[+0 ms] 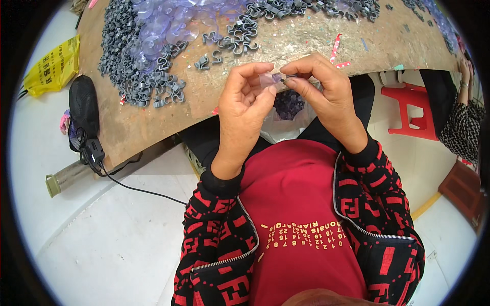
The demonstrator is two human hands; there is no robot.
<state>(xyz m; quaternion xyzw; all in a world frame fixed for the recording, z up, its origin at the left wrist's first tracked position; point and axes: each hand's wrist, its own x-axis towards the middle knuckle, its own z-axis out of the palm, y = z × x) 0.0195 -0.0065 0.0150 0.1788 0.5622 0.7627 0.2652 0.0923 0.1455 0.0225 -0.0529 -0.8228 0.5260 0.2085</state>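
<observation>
Both my hands meet above the brown tabletop (316, 43): left hand (245, 104) pinches a clear plastic suction cup (268, 80), right hand (324, 94) presses a small grey plastic clip (290, 77) onto it, steadied for alignment.

This is a small workshop for hand assembly, not a home room. A worn brown worktable (153, 127) carries big heaps of identical grey plastic clips (138, 76) and clear suction cups (168, 25), as piecework stock. The floor (102, 229) is plain and pale. A red plastic stool (408, 109) stands near, and another person's sleeve (462, 130) shows at the table.
</observation>
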